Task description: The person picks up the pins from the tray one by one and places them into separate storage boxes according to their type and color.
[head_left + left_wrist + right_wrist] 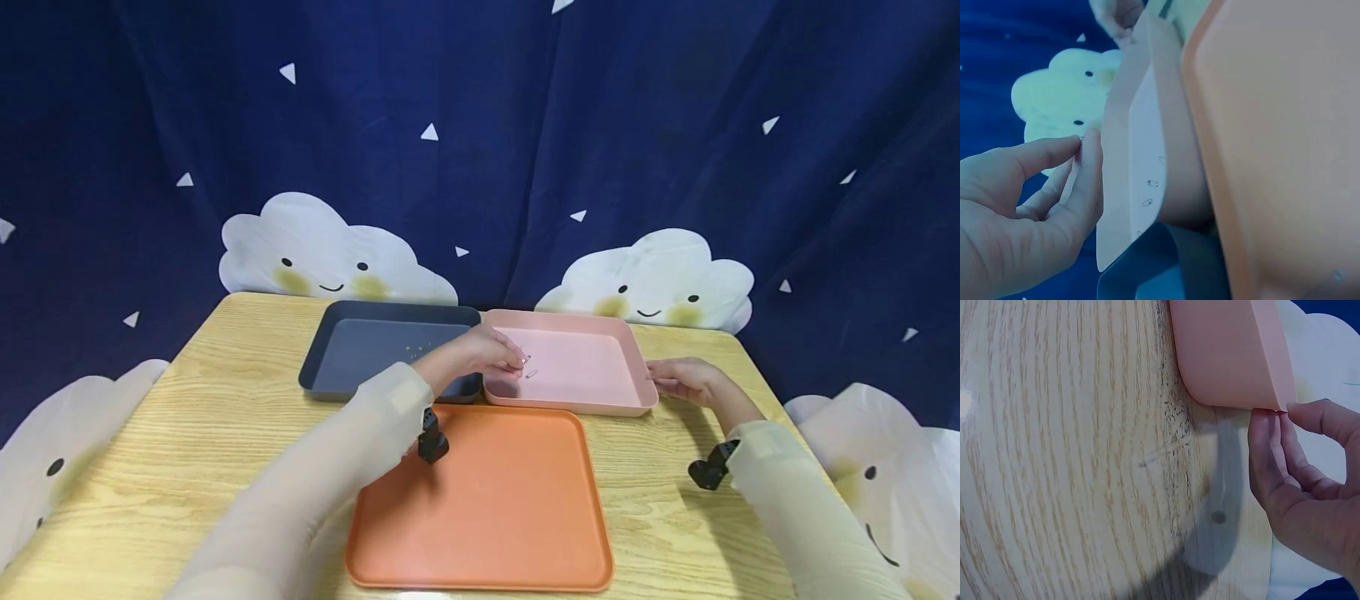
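My left hand (487,350) is over the left part of the pink tray (581,407), its thumb and index fingertips pinched together. A tiny pale speck shows between those fingertips in the left wrist view; it looks like part of a small metal pin, mostly hidden. Several small looped wire pieces, like safety pins (1152,183), lie on the tray floor below. At the tray's right end, my right hand (686,381) grips the rim, with the thumb on top and the fingers beneath, as the right wrist view (1316,469) shows.
Left of the pink tray, touching or nearly so, stands a dark blue-grey tray (360,354) with several tiny gold pieces (416,350) in it. An orange tray (487,517) lies in front on the wooden table (202,433). Behind hangs a blue curtain (480,167).
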`<action>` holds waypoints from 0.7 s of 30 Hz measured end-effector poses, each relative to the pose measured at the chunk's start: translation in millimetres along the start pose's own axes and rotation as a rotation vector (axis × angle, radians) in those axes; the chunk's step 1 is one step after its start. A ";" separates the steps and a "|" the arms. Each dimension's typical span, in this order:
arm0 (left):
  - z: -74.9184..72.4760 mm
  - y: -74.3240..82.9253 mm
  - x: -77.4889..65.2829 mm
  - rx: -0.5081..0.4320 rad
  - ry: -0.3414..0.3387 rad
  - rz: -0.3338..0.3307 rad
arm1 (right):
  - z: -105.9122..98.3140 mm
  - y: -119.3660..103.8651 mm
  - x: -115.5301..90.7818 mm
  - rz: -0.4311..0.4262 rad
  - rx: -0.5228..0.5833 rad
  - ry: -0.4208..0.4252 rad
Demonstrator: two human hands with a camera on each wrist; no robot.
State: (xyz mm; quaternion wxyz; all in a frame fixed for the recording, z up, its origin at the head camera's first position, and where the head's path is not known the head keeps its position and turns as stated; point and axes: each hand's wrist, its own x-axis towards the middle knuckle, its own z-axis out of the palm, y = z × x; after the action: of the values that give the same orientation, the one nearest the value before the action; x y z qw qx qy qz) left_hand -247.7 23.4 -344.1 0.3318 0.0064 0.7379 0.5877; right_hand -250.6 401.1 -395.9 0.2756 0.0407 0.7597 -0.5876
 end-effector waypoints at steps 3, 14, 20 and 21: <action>-0.2 6.0 9.9 -0.051 -0.008 -0.024 | 7.9 -5.5 -4.3 0.037 -0.007 0.038; -1.4 22.5 36.6 -0.085 0.101 -0.071 | 5.7 -4.4 -4.3 0.043 -0.028 0.056; -1.4 24.2 52.7 0.157 0.266 -0.112 | 6.5 -5.9 -3.5 0.046 -0.036 0.068; -1.1 24.0 55.2 0.207 0.287 -0.124 | 7.0 -6.0 -3.0 0.048 -0.040 0.066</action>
State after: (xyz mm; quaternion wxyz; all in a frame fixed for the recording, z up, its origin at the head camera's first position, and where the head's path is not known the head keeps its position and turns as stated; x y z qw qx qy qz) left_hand -300.4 51.9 -349.7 0.2563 -0.0889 0.8331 0.4821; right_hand -247.8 393.6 -390.4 0.2652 0.0727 0.7787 -0.5639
